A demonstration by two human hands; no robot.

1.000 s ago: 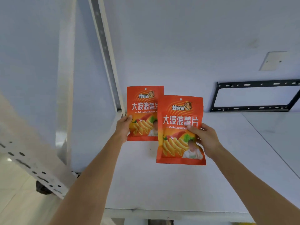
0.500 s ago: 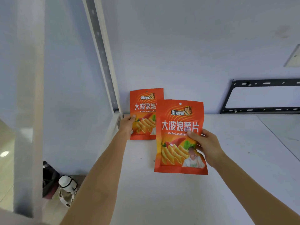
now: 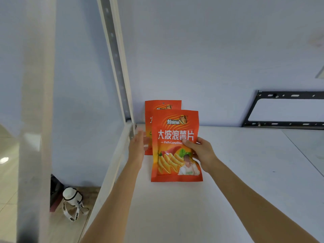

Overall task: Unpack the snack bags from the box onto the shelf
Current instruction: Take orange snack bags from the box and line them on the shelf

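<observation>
Two orange snack bags stand on the white shelf [image 3: 228, 190]. The rear snack bag [image 3: 158, 106] leans upright against the back wall in the shelf's left corner. My left hand [image 3: 138, 146] is beside its left edge with the fingers straight and blurred, and holds nothing. My right hand [image 3: 199, 151] grips the front snack bag [image 3: 172, 149] at its right edge, thumb across the front. That bag stands upright with its bottom edge on the shelf and covers most of the rear bag. The box is not in view.
A white perforated shelf post [image 3: 115, 58] rises at the left corner. A black metal bracket [image 3: 284, 109] is fixed to the wall at the right. On the floor to the left lies a white bottle with a strap [image 3: 71, 200].
My left hand has let go of the rear bag, which now stands against the wall. My right hand has moved the front bag left and down onto the shelf, in front of the rear one.
</observation>
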